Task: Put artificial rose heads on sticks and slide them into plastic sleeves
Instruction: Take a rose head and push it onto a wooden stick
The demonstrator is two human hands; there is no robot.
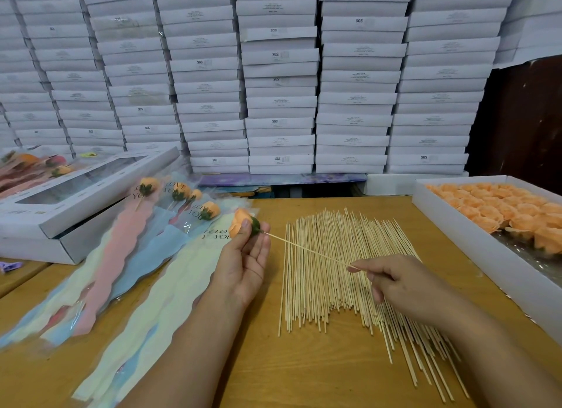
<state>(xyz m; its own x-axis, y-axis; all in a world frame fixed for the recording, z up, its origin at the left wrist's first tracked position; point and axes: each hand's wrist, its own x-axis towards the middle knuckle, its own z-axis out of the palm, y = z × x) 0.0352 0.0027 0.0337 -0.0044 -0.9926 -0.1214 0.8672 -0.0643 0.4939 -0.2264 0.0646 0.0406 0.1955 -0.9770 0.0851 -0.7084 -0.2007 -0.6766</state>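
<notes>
My left hand (pixel 243 255) grips an orange rose head (pixel 239 220) with a green base between thumb and fingers. A thin wooden stick (pixel 307 249) runs from that green base to my right hand (pixel 395 283), which pinches its lower end. Both hands hover over the wooden table (pixel 304 371). A spread pile of sticks (pixel 331 274) lies under my right hand. To the left lie pastel plastic sleeves (pixel 127 286), several with roses on sticks inside them (pixel 209 210).
A white tray of orange rose heads (pixel 498 210) stands at the right edge. A flat white windowed box (pixel 70 189) sits at the back left, with sleeved roses behind it. Stacked white boxes (pixel 279 73) wall off the back of the table.
</notes>
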